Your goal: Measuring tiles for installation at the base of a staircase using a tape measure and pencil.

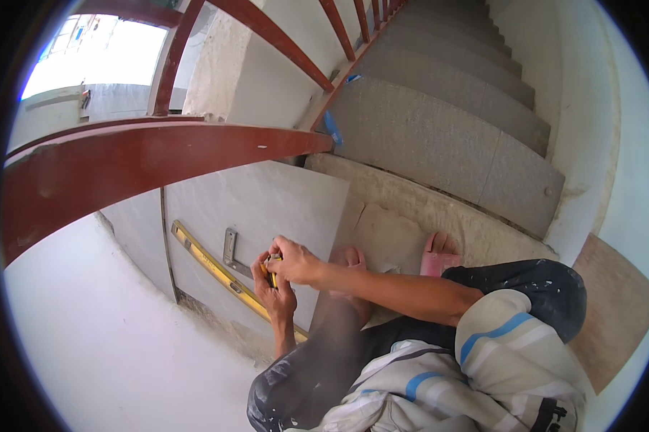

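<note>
Both hands (276, 297) (296, 264) on small yellow object (273, 275)

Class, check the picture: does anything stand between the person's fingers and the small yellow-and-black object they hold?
Nothing visible does: the left hand and right hand both meet the small yellow-and-black object directly, though they partly hide it.

Grey stepped staircase (447, 137) beside a smooth white wall (591, 122)
A red-painted barred railing (173, 151) edges its left side; bright daylight fills the opening (101, 61) beyond.
</note>
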Action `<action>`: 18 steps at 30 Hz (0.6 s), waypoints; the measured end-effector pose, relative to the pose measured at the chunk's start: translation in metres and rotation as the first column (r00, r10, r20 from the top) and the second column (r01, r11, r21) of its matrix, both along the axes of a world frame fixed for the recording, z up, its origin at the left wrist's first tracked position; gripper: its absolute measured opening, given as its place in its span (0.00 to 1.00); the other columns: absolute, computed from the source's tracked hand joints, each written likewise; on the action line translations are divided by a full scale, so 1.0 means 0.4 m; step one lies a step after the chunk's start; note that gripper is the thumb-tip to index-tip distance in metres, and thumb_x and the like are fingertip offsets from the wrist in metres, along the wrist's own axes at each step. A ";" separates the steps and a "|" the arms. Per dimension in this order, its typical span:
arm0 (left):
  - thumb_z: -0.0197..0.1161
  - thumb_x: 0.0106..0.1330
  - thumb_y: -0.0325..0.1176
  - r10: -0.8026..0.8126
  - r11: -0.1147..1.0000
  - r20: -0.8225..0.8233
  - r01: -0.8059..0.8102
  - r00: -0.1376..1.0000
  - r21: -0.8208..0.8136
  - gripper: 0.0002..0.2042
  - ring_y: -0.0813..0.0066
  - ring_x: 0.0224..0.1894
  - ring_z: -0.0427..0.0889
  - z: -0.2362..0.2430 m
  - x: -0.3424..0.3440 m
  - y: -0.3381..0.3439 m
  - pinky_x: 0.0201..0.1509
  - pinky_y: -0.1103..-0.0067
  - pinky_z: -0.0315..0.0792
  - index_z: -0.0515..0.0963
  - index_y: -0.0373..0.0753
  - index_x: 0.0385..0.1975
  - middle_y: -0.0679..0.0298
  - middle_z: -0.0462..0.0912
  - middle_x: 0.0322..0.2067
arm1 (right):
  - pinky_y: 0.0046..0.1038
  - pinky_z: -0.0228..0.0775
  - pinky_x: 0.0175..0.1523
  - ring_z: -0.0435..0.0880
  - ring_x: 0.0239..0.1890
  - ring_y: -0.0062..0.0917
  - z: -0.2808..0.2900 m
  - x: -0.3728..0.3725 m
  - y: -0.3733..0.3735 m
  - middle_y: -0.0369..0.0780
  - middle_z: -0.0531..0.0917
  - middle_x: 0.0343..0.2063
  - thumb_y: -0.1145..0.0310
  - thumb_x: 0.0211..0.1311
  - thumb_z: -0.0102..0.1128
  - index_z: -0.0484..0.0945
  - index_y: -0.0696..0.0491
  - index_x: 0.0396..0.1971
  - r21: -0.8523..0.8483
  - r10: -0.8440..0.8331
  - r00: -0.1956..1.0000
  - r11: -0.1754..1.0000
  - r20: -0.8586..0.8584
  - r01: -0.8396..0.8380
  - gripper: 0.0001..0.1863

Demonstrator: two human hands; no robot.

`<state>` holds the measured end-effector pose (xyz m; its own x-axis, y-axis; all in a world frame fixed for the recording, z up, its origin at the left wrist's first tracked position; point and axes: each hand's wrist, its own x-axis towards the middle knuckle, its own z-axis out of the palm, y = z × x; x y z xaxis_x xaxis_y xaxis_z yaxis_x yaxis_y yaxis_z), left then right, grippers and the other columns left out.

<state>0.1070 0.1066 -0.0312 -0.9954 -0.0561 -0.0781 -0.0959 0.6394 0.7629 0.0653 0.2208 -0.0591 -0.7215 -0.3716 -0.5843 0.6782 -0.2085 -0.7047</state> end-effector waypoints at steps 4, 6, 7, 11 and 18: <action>0.64 0.64 0.36 -0.074 0.982 0.114 0.092 0.991 -0.165 0.25 0.55 0.47 0.82 0.002 -0.009 -0.001 0.52 0.69 0.75 0.70 0.32 0.58 0.48 0.81 0.46 | 0.28 0.75 0.42 0.80 0.40 0.23 -0.059 -0.050 0.049 0.40 0.81 0.35 0.70 0.55 0.68 0.75 0.58 0.38 -0.072 0.163 0.987 0.984 -0.003 -0.163 0.14; 0.66 0.63 0.35 -0.089 0.967 0.112 0.113 0.990 -0.229 0.25 0.51 0.48 0.82 0.007 -0.010 0.003 0.52 0.67 0.75 0.71 0.35 0.59 0.47 0.81 0.48 | 0.26 0.74 0.38 0.79 0.35 0.21 -0.093 -0.049 0.055 0.37 0.80 0.34 0.71 0.53 0.70 0.75 0.57 0.37 -0.203 0.166 0.983 0.968 0.082 -0.146 0.14; 0.66 0.63 0.36 -0.093 0.964 0.145 0.126 0.985 -0.233 0.25 0.51 0.48 0.82 0.006 -0.003 -0.004 0.52 0.67 0.75 0.71 0.36 0.59 0.48 0.81 0.48 | 0.25 0.73 0.37 0.78 0.34 0.20 -0.101 -0.044 0.053 0.37 0.79 0.33 0.71 0.54 0.70 0.75 0.57 0.37 -0.209 0.207 0.975 0.960 0.077 -0.187 0.14; 0.66 0.64 0.37 -0.021 0.988 0.310 0.067 0.951 -0.136 0.25 0.52 0.48 0.83 0.015 0.006 -0.003 0.52 0.67 0.75 0.71 0.38 0.59 0.50 0.82 0.49 | 0.22 0.68 0.33 0.76 0.31 0.18 -0.129 -0.019 0.029 0.35 0.78 0.32 0.68 0.55 0.70 0.76 0.55 0.37 -0.080 0.259 0.965 0.962 -0.037 -0.261 0.14; 0.62 0.65 0.36 -0.055 0.998 0.453 0.053 0.890 0.017 0.22 0.55 0.47 0.83 0.026 0.010 -0.027 0.51 0.68 0.74 0.70 0.40 0.59 0.50 0.83 0.46 | 0.26 0.69 0.39 0.76 0.36 0.19 -0.137 -0.025 0.057 0.36 0.80 0.32 0.66 0.58 0.67 0.77 0.55 0.37 -0.088 0.417 0.909 0.905 -0.007 -0.416 0.12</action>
